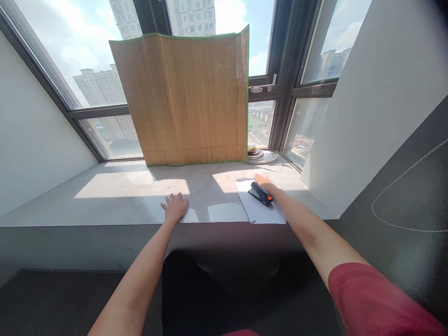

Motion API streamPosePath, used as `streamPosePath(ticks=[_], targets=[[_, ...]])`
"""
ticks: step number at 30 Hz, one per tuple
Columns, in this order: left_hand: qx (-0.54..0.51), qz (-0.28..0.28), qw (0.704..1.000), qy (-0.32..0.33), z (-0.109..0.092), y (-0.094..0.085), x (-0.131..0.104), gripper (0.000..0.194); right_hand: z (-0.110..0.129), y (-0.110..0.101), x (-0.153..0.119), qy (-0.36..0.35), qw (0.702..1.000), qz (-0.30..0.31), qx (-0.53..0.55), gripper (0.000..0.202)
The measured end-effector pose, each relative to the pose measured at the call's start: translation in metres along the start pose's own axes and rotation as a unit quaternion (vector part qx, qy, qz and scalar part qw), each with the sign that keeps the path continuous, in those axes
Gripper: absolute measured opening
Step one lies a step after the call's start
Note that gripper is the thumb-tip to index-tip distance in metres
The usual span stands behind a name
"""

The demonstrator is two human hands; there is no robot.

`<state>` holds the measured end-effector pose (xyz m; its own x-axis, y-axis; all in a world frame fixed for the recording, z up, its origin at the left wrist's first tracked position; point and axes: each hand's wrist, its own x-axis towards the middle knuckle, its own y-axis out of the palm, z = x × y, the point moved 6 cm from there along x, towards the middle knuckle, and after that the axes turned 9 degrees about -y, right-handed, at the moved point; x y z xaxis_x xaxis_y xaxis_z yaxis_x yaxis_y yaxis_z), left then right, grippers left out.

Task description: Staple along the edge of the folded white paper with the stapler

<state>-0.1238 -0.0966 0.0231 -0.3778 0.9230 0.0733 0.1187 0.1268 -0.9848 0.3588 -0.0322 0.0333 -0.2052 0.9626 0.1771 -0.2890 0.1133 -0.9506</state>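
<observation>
My left hand [174, 207] lies flat on the pale window sill [115, 205], fingers spread, holding nothing. Over to the right, my right hand [265, 182] rests with its fingers stretched out at the upper edge of some white paper [257, 215]. A black stapler [260, 194] with an orange part lies on that paper, just beside my right hand and wrist. Behind both hands a brown bamboo mat [196, 102] with green edging stands upright against the window.
Round, flat items [262, 157] are stacked at the mat's lower right corner. Dark window frames [285, 70] with a handle [272, 83] rise behind. White walls [364, 93] flank the sill, whose front edge runs just before my knees.
</observation>
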Motion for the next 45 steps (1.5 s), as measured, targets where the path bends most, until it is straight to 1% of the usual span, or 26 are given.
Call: streamPosePath(ticks=[3, 5, 7, 10, 12, 14, 16, 17, 19, 24, 27, 29, 31, 32, 33, 35, 38, 40, 42, 43, 45], targets=[[-0.005, -0.003, 1.000, 0.000, -0.001, -0.002, -0.002, 0.066, 0.014, 0.014, 0.014, -0.002, 0.999, 0.035, 0.027, 0.053], [-0.011, 0.003, 1.000, 0.001, -0.003, -0.003, -0.005, 0.066, 0.032, 0.023, 0.024, -0.002, 0.998, 0.047, 0.042, 0.055], [-0.018, 0.009, 1.000, 0.002, -0.005, -0.005, -0.007, 0.067, 0.060, 0.033, 0.036, -0.006, 0.997, 0.053, 0.059, 0.057], [-0.029, 0.018, 0.999, -0.001, -0.004, -0.006, -0.005, 0.069, 0.115, 0.052, 0.057, -0.017, 0.996, 0.049, 0.073, 0.059], [-0.048, 0.028, 0.998, -0.012, 0.000, -0.006, -0.001, 0.069, 0.154, 0.065, 0.069, -0.028, 0.995, 0.050, 0.081, 0.059], [-0.068, 0.037, 0.997, -0.024, 0.004, -0.005, 0.004, 0.067, 0.187, 0.074, 0.079, -0.038, 0.994, 0.049, 0.093, 0.061], [-0.077, 0.038, 0.996, -0.025, 0.007, -0.005, 0.008, 0.065, 0.209, 0.078, 0.084, -0.047, 0.993, 0.045, 0.095, 0.062], [-0.078, 0.037, 0.996, -0.022, 0.008, -0.005, 0.009, 0.064, 0.216, 0.078, 0.084, -0.052, 0.993, 0.042, 0.095, 0.062], [-0.078, 0.032, 0.996, -0.015, 0.008, -0.006, 0.010, 0.061, 0.221, 0.076, 0.082, -0.058, 0.993, 0.035, 0.092, 0.063], [-0.076, 0.018, 0.997, -0.006, 0.003, -0.009, 0.004, 0.064, 0.205, 0.067, 0.068, -0.043, 0.996, 0.009, 0.077, 0.067], [-0.060, 0.006, 0.998, -0.004, 0.000, -0.012, 0.001, 0.064, 0.205, 0.060, 0.063, -0.041, 0.996, -0.007, 0.074, 0.065], [-0.049, 0.007, 0.999, -0.007, 0.000, -0.012, -0.001, 0.062, 0.204, 0.050, 0.060, -0.040, 0.996, -0.029, 0.071, 0.062], [-0.042, 0.006, 0.999, -0.006, 0.000, -0.012, -0.001, 0.060, 0.193, 0.035, 0.055, -0.028, 0.996, -0.049, 0.067, 0.053], [-0.040, 0.004, 0.999, -0.003, 0.000, -0.012, -0.002, 0.059, 0.180, 0.027, 0.050, -0.016, 0.996, -0.052, 0.064, 0.049], [-0.040, 0.002, 0.999, -0.001, -0.001, -0.012, -0.002, 0.058, 0.161, 0.018, 0.043, 0.000, 0.997, -0.046, 0.060, 0.045], [-0.039, -0.004, 0.999, 0.000, -0.002, -0.011, -0.002, 0.057, 0.112, 0.002, 0.023, 0.039, 0.998, -0.018, 0.049, 0.042], [-0.038, -0.005, 0.999, -0.005, -0.003, -0.011, -0.002, 0.057, 0.029, -0.022, -0.023, 0.103, 0.994, 0.013, 0.013, 0.034], [-0.040, -0.007, 0.999, -0.002, -0.004, -0.011, -0.003, 0.057, -0.013, -0.033, -0.055, 0.126, 0.992, 0.019, -0.013, 0.034], [-0.044, -0.011, 0.999, -0.001, -0.005, -0.011, -0.002, 0.057, -0.035, -0.037, -0.077, 0.122, 0.992, 0.018, -0.036, 0.036], [-0.045, -0.013, 0.999, -0.001, -0.005, -0.011, -0.002, 0.057, -0.039, -0.037, -0.084, 0.118, 0.992, 0.015, -0.046, 0.038], [-0.045, -0.015, 0.999, -0.003, -0.004, -0.011, -0.001, 0.056, -0.041, -0.034, -0.090, 0.112, 0.992, 0.007, -0.062, 0.040]])
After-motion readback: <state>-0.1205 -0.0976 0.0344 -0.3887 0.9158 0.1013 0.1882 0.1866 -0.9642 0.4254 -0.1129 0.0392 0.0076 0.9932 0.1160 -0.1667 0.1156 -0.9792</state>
